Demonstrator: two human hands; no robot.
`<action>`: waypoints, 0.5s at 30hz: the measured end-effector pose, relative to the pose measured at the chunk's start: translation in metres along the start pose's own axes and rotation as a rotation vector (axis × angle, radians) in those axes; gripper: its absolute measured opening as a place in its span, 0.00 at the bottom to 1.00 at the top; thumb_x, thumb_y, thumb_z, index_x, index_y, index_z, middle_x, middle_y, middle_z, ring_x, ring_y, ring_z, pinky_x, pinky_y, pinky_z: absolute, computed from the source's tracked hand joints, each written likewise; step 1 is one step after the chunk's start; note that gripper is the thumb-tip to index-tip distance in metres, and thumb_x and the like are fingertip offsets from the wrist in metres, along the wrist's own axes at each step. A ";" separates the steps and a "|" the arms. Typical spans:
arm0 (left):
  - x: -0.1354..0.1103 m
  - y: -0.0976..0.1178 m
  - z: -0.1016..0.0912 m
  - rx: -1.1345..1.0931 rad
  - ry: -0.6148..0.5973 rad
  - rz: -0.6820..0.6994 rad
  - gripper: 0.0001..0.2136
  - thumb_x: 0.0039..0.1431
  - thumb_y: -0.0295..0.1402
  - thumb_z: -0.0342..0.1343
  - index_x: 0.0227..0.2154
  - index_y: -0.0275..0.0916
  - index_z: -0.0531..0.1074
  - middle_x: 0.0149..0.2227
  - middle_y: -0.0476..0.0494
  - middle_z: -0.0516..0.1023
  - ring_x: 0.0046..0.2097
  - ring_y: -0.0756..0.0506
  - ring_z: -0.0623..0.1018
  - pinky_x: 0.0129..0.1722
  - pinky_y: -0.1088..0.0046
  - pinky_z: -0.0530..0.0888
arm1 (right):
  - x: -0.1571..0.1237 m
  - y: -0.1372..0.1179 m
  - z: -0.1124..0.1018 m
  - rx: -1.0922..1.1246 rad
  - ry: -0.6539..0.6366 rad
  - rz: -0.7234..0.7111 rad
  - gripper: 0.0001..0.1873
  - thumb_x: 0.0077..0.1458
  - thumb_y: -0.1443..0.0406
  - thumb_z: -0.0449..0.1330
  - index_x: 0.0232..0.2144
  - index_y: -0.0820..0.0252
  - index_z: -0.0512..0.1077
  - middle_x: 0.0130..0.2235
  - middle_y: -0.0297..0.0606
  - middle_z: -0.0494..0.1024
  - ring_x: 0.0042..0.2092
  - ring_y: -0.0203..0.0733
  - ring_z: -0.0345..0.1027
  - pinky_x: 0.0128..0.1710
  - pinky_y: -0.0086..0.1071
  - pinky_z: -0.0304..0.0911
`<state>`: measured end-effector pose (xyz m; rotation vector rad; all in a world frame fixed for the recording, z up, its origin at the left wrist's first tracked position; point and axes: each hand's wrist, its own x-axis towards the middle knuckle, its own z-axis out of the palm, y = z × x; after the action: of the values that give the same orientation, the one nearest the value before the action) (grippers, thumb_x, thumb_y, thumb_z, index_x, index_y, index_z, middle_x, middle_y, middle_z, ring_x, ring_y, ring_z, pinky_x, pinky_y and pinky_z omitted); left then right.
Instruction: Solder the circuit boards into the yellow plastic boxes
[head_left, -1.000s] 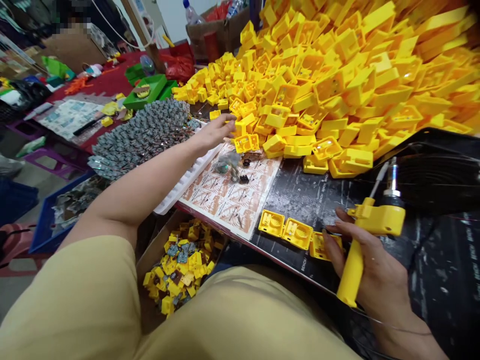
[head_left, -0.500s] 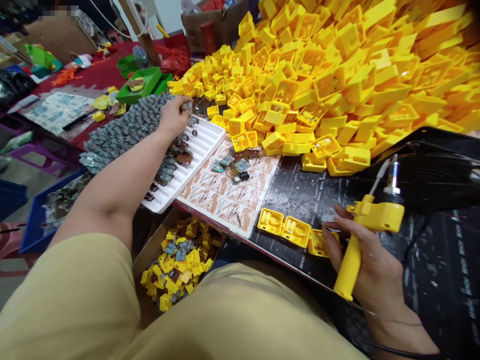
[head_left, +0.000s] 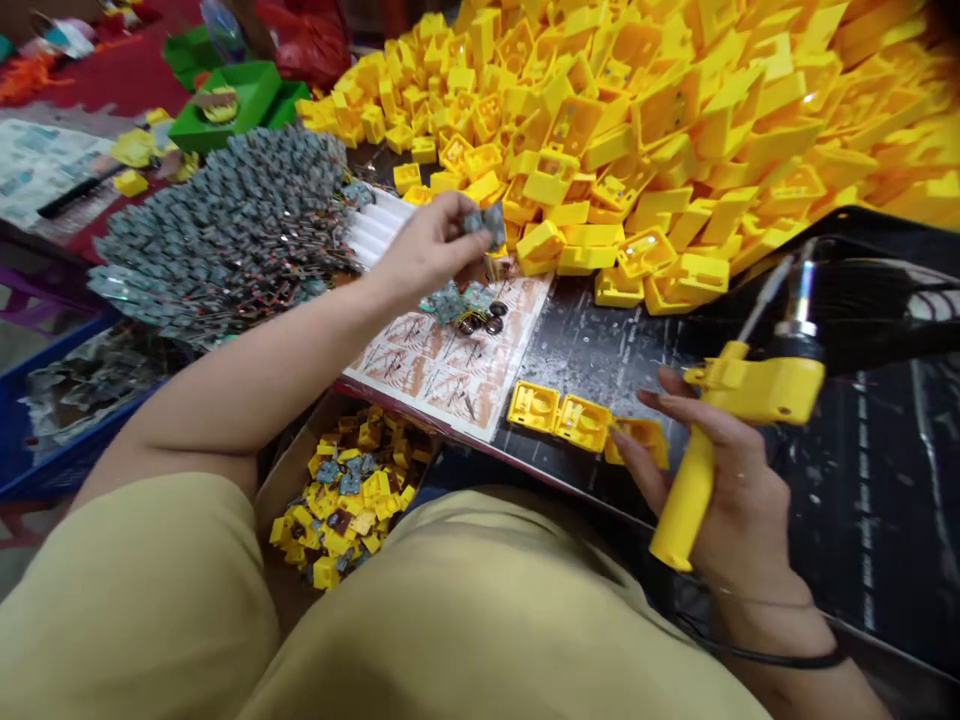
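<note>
My left hand (head_left: 424,248) is raised over the printed sheet (head_left: 442,368) and pinches a small grey circuit board (head_left: 491,222). More small boards and dark round parts (head_left: 469,306) lie on the sheet just below it. My right hand (head_left: 724,490) grips a yellow soldering gun (head_left: 739,420) by its handle, tip pointing up and away. Its fingers reach toward three yellow plastic housings (head_left: 581,422) lined up on the black mat (head_left: 600,350). A big heap of yellow housings (head_left: 675,120) fills the far right.
A pile of grey circuit boards (head_left: 225,230) lies at the left beside a white ridged tray (head_left: 371,230). A cardboard box of assembled yellow pieces (head_left: 345,495) sits below the table edge. Green trays (head_left: 240,90) stand at the back left, a blue crate (head_left: 67,400) low left.
My left hand went from the yellow heap to the grey board pile, then came back right holding a board above the printed sheet. My right hand with the gun barely moved.
</note>
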<state>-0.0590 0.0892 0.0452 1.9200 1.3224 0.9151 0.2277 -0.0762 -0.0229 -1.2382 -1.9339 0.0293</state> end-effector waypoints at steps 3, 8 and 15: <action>-0.014 0.000 0.028 0.161 -0.007 0.127 0.03 0.56 0.28 0.58 0.33 0.39 0.68 0.41 0.45 0.78 0.47 0.43 0.78 0.50 0.60 0.74 | 0.007 -0.007 0.007 0.001 -0.100 -0.083 0.27 0.56 0.59 0.66 0.54 0.56 0.63 0.52 0.46 0.75 0.53 0.50 0.72 0.51 0.46 0.72; -0.038 0.003 0.039 0.047 0.041 0.190 0.04 0.57 0.34 0.57 0.34 0.42 0.70 0.38 0.48 0.77 0.40 0.48 0.77 0.43 0.68 0.75 | 0.025 -0.014 0.030 0.008 -0.247 -0.212 0.26 0.58 0.56 0.64 0.54 0.55 0.62 0.44 0.39 0.76 0.48 0.47 0.74 0.56 0.49 0.67; -0.112 -0.018 0.046 -0.110 0.004 0.247 0.06 0.58 0.28 0.52 0.38 0.44 0.67 0.43 0.44 0.80 0.44 0.47 0.80 0.44 0.67 0.77 | 0.029 -0.009 0.028 0.037 -0.341 -0.305 0.19 0.63 0.60 0.58 0.53 0.60 0.63 0.42 0.41 0.77 0.43 0.43 0.74 0.44 0.37 0.72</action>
<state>-0.0592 -0.0161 -0.0164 2.0250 1.0286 1.0880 0.1974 -0.0482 -0.0199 -0.9472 -2.3893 0.1254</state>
